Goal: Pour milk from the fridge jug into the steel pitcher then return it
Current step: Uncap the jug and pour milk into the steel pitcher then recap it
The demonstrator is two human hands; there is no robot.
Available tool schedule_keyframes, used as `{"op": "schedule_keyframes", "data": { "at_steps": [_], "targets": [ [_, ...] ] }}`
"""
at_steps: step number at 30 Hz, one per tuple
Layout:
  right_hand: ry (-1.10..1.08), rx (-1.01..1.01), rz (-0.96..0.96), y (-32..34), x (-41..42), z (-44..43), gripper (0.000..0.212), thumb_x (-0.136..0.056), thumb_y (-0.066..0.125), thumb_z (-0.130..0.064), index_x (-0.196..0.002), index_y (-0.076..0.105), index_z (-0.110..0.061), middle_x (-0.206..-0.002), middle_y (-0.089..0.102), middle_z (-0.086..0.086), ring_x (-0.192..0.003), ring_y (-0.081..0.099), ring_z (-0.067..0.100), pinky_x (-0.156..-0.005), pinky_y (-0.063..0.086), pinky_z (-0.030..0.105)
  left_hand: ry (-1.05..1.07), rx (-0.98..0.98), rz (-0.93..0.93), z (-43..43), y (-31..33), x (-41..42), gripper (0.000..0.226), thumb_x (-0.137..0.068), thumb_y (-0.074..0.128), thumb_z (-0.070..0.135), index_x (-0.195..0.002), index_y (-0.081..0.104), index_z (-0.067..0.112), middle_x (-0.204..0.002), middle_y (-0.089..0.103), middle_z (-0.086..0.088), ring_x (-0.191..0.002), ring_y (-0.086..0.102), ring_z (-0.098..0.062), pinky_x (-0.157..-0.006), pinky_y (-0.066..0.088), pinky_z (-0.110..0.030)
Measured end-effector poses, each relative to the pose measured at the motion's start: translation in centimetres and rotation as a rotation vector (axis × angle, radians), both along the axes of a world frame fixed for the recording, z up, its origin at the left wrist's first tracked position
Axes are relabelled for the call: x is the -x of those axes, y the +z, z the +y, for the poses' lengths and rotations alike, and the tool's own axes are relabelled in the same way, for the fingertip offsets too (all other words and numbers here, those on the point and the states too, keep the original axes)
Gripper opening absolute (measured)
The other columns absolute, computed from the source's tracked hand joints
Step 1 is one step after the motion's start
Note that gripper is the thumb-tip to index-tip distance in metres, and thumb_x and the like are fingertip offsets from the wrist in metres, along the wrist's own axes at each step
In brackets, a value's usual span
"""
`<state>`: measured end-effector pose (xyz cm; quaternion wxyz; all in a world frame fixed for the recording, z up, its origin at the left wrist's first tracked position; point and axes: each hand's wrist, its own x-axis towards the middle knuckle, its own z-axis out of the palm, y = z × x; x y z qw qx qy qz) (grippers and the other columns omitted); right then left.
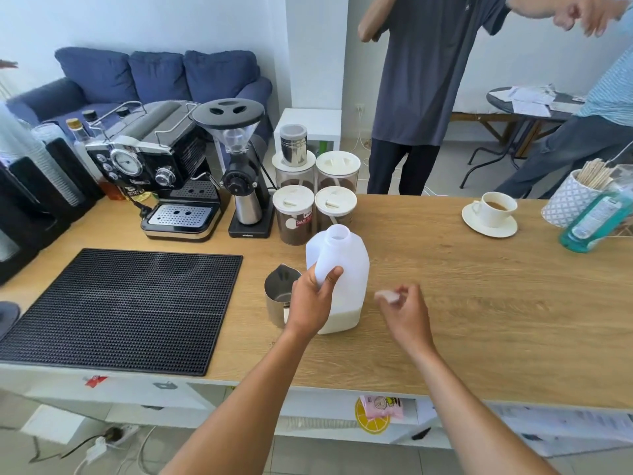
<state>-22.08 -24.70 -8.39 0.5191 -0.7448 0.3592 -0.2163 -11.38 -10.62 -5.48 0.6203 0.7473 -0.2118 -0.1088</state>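
A white plastic milk jug [346, 269] stands upright on the wooden counter [479, 303], its mouth uncapped and a little milk at the bottom. My left hand [313, 303] grips its handle. Just left of the jug, partly behind that hand, stands the steel pitcher [277, 296]. My right hand [404, 310] hovers to the right of the jug, holding the jug's white cap [387, 296] in its blurred fingertips.
A black rubber mat [120, 310] lies to the left. Behind stand an espresso machine [157, 173], a grinder [239, 173] and several coffee canisters [296, 214]. A cup on a saucer [493, 214] and a blue bottle [596, 221] are at the right. Two people stand beyond the counter.
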Motion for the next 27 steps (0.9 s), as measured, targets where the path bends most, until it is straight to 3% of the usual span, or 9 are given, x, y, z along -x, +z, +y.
{"op": "schedule_keyframes", "data": {
  "at_steps": [5, 10, 13, 15, 17, 20, 23, 25, 27],
  "targets": [
    [0.126, -0.007, 0.208, -6.8, 2.6, 1.7, 0.025, -0.089, 0.066, -0.032, -0.105, 0.048, -0.028, -0.111, 0.057, -0.005, -0.098, 0.057, 0.009, -0.076, 0.048, 0.027, 0.030, -0.003, 0.026, -0.1, -0.3, 0.2, 0.037, -0.096, 0.059, 0.039, -0.062, 0.046, 0.031, -0.051, 0.051, 0.017, -0.055, 0.045, -0.007, -0.057, 0.039, -0.027],
    [0.111, 0.054, 0.198, -8.5, 3.8, 1.7, 0.036, -0.087, 0.069, -0.020, -0.114, 0.048, -0.029, -0.111, 0.056, -0.009, -0.102, 0.054, 0.011, -0.081, 0.042, 0.026, 0.062, 0.011, 0.045, -0.2, -0.4, 0.4, 0.036, -0.092, 0.061, 0.047, -0.069, 0.049, 0.022, -0.061, 0.052, 0.009, -0.060, 0.049, -0.011, -0.061, 0.044, -0.031],
    [0.149, 0.089, 0.187, -8.6, 3.9, 1.4, 0.040, -0.085, 0.070, -0.019, -0.116, 0.048, -0.031, -0.111, 0.055, -0.011, -0.104, 0.052, 0.011, -0.085, 0.039, 0.024, 0.121, -0.012, 0.064, -0.1, -0.4, 0.7, 0.035, -0.086, 0.070, 0.048, -0.085, 0.053, 0.018, -0.076, 0.061, 0.008, -0.071, 0.060, -0.010, -0.068, 0.054, -0.035],
    [0.165, 0.090, 0.169, -8.8, 4.1, 1.4, 0.042, -0.084, 0.071, -0.019, -0.117, 0.048, -0.031, -0.114, 0.054, -0.011, -0.109, 0.051, 0.011, -0.090, 0.039, 0.025, 0.141, -0.005, 0.077, 0.5, -0.6, 1.3, 0.035, -0.085, 0.075, 0.038, -0.101, 0.051, 0.019, -0.093, 0.062, 0.007, -0.085, 0.062, -0.007, -0.075, 0.054, -0.028],
    [0.148, 0.079, 0.140, -8.7, 4.3, 1.6, 0.048, -0.085, 0.071, -0.022, -0.126, 0.047, -0.026, -0.123, 0.050, -0.011, -0.118, 0.045, 0.010, -0.100, 0.039, 0.030, 0.170, -0.004, 0.063, 1.6, -1.1, 1.9, 0.043, -0.085, 0.076, 0.032, -0.114, 0.047, 0.021, -0.106, 0.058, 0.006, -0.098, 0.060, -0.009, -0.083, 0.050, -0.022],
    [0.076, 0.116, 0.036, -7.4, 4.2, 2.9, 0.045, -0.088, 0.066, -0.022, -0.128, 0.045, -0.022, -0.125, 0.045, -0.010, -0.120, 0.036, 0.007, -0.103, 0.036, 0.032, 0.333, -0.064, 0.019, 3.9, -2.2, 2.8, 0.043, -0.086, 0.074, 0.031, -0.119, 0.047, 0.024, -0.111, 0.052, 0.011, -0.106, 0.055, -0.014, -0.089, 0.047, -0.029],
    [0.121, 0.204, -0.160, -4.9, 3.4, 5.6, 0.036, -0.090, 0.061, -0.026, -0.120, 0.042, -0.033, -0.116, 0.045, -0.018, -0.115, 0.043, 0.008, -0.097, 0.035, 0.019, 0.542, -0.144, 0.035, 5.4, -4.0, 3.2, 0.045, -0.087, 0.073, 0.031, -0.121, 0.045, 0.019, -0.114, 0.047, 0.007, -0.109, 0.049, -0.017, -0.094, 0.043, -0.033],
    [0.218, 0.225, -0.248, -3.5, 2.4, 7.3, 0.034, -0.091, 0.058, -0.030, -0.120, 0.040, -0.037, -0.120, 0.046, -0.020, -0.116, 0.047, 0.005, -0.096, 0.035, 0.013, 0.560, -0.172, 0.084, 5.8, -5.3, 3.1, 0.045, -0.087, 0.073, 0.032, -0.119, 0.045, 0.019, -0.114, 0.047, 0.001, -0.110, 0.049, -0.019, -0.096, 0.042, -0.035],
    [0.278, 0.189, -0.313, -2.2, 1.0, 8.6, 0.035, -0.092, 0.057, -0.027, -0.122, 0.041, -0.033, -0.126, 0.048, -0.016, -0.117, 0.049, 0.006, -0.098, 0.037, 0.015, 0.503, -0.212, 0.143, 5.6, -6.5, 3.0, 0.038, -0.088, 0.071, 0.033, -0.112, 0.047, 0.018, -0.110, 0.048, -0.001, -0.107, 0.050, -0.019, -0.094, 0.042, -0.032]
  ]
}}
